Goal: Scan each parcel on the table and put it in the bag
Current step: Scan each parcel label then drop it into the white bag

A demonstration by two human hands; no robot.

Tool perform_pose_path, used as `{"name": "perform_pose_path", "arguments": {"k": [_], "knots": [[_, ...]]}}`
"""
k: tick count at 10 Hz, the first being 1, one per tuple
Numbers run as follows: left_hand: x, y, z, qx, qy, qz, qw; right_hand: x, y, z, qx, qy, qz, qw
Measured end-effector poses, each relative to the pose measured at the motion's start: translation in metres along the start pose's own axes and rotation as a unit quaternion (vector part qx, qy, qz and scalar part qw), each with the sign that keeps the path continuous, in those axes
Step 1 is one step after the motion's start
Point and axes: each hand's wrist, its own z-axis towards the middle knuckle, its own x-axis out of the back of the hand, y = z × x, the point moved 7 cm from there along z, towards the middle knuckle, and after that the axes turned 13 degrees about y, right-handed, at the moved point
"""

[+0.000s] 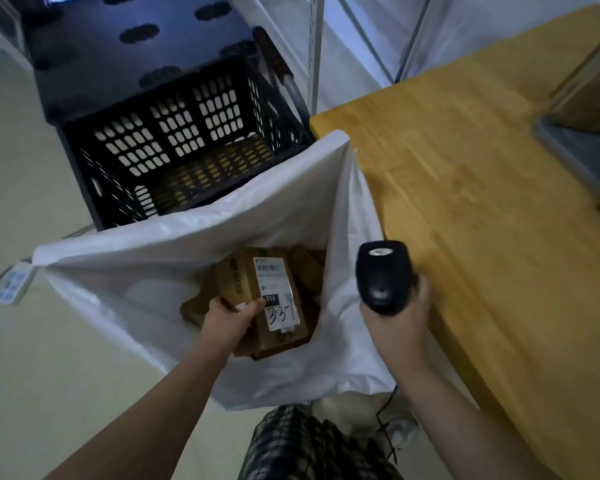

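A large white bag (146, 271) stands open on the floor in front of me, beside the wooden table (482, 209). My left hand (227, 320) reaches down into the bag and grips a brown cardboard parcel (246, 289) bearing a white shipping label with handwritten digits. Other brown parcels (191, 311) lie underneath it inside the bag. To the right, at the table's edge, my right hand (397, 323) is closed around the handle of a black barcode scanner (381, 275), whose head points up and away.
A black perforated plastic crate (174, 140) sits behind the bag on a dark cart. A grey tray (579, 150) lies at the table's far right. White shelf posts (314, 53) rise behind the table. The scanner's cable (387, 424) hangs by my leg.
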Motion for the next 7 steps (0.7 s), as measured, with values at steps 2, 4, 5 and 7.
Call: {"name": "perform_pose_path", "arguments": {"k": [2, 4, 5, 7], "knots": [[-0.033, 0.008, -0.001, -0.008, -0.025, -0.023, 0.999, -0.005, 0.021, 0.026, 0.006, 0.017, -0.020, 1.000], [-0.045, 0.016, 0.007, -0.013, -0.026, -0.023, 0.999, -0.023, 0.015, 0.026, 0.030, -0.025, -0.056, 0.998], [-0.051, 0.015, 0.021, -0.016, -0.041, -0.007, 0.999, -0.036, 0.015, 0.033, 0.059, -0.055, -0.095, 0.992], [-0.058, 0.012, 0.038, 0.002, -0.050, 0.028, 0.998, -0.033, 0.022, 0.049, 0.072, 0.025, -0.192, 0.979]]}}
